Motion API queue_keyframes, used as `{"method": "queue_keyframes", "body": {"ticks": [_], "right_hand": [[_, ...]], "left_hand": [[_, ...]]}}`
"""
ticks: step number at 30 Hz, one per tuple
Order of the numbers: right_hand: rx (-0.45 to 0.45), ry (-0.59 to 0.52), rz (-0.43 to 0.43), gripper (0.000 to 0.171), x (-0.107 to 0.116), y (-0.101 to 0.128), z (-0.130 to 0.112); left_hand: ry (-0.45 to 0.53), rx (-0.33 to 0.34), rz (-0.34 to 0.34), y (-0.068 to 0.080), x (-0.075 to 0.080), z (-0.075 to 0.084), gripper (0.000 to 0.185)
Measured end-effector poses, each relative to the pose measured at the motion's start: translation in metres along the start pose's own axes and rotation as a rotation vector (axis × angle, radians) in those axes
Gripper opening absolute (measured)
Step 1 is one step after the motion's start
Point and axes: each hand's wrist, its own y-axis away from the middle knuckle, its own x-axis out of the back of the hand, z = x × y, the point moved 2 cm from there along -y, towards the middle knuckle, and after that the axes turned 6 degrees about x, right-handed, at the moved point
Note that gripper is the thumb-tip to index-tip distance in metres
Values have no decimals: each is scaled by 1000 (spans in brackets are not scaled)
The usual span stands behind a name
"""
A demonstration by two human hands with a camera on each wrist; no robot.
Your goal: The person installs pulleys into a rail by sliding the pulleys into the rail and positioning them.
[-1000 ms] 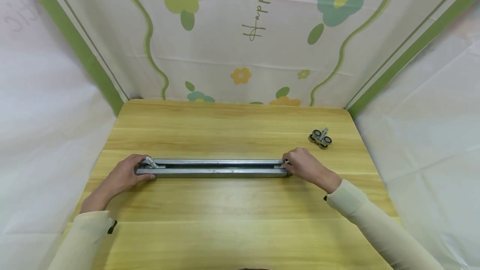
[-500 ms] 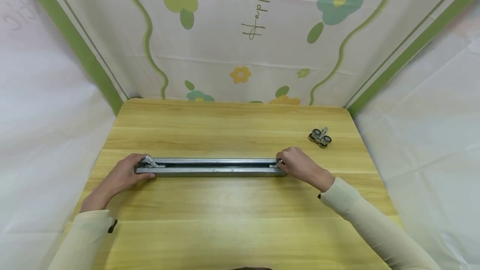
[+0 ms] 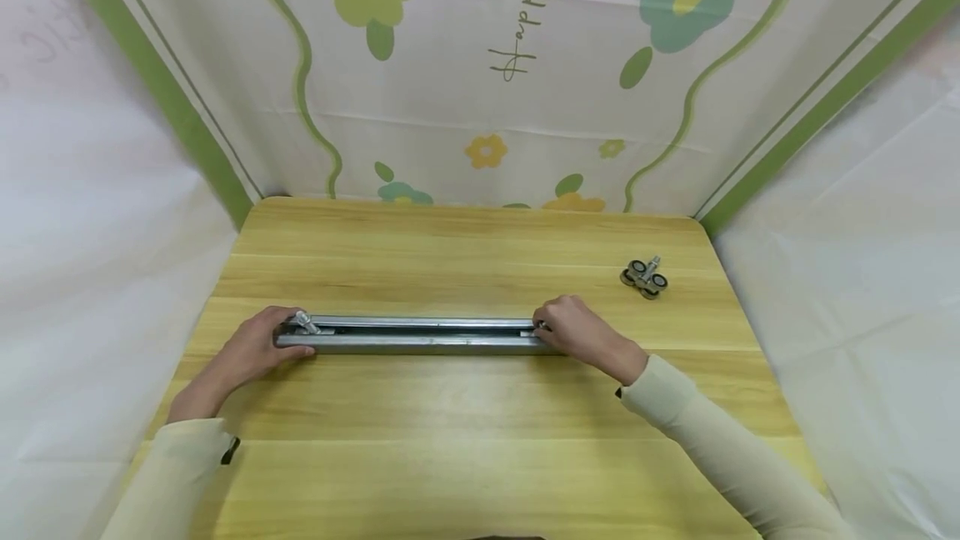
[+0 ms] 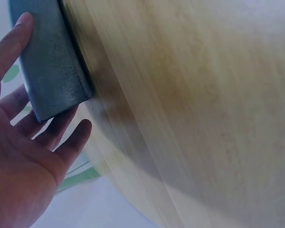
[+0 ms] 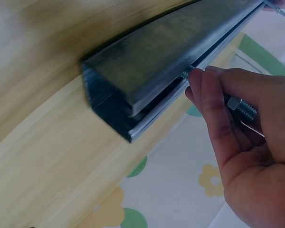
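A slotted metal rail (image 3: 420,346) lies left to right on the wooden table, its slot facing up. My left hand (image 3: 251,355) holds its left end, thumb on the near wall and fingers behind; the left wrist view shows the thumb on the rail's side (image 4: 52,61). Close to those fingers a bolt (image 3: 304,322) sticks up tilted from the slot. My right hand (image 3: 588,340) pinches a threaded bolt (image 5: 242,109) that stands out of the slot near the right end. What the bolt joins inside the rail is mostly hidden.
A loose roller trolley (image 3: 643,277) with several black-centred wheels and a bolt lies at the back right of the table (image 3: 465,457). White curtains with printed flowers (image 3: 486,152) enclose the table at the back and both sides.
My right hand has slid left along the rail with the bolt in its fingers, away from the right end. My left hand keeps its hold, and the loose trolley stays put.
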Motion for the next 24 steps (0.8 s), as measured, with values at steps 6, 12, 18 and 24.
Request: {"method": "queue_keyframes", "body": {"ticks": [6, 12, 18, 24], "right_hand": [[40, 19, -2, 8, -2, -12, -10], [68, 34, 3, 8, -7, -23, -21], [58, 20, -16, 9, -10, -32, -29], [79, 22, -11, 15, -12, -40, -34]], "left_hand": [[-3, -8, 18, 1, 0, 0, 70], [7, -1, 7, 0, 0, -1, 71], [-1, 0, 5, -1, 0, -1, 71], [-13, 9, 0, -1, -1, -3, 76]]}}
